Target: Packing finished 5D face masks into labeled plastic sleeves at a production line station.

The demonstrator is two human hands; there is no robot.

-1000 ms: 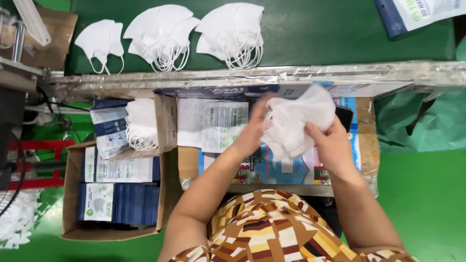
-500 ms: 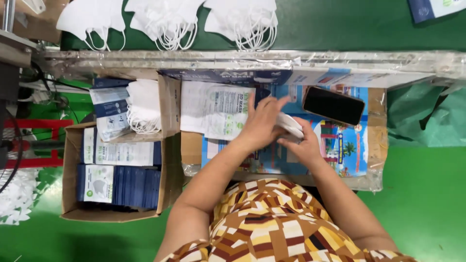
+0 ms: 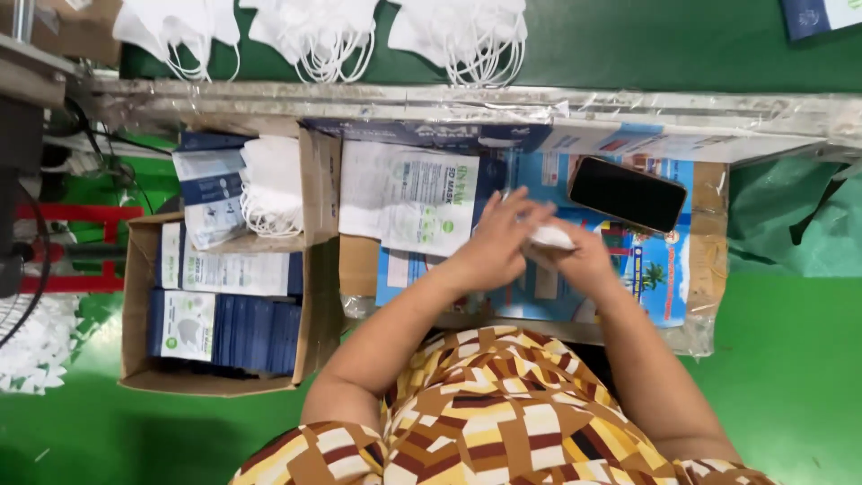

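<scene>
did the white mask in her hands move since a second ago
Yes. The white mask was held open, covering the phone; now it sits folded small between the left hand and right hand, below-left of the uncovered phone.

Black phone [image 3: 628, 193] – cardboard box [image 3: 135, 296] of packets – mask piles [image 3: 314, 31]

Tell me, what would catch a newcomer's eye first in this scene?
Probably the two hands at the centre: the left hand pressed flat over a folded white mask that the right hand holds underneath. Just right of them lies a black rectangular phone, and along the top edge sit heaps of white fabric masks on green sheeting.
</scene>
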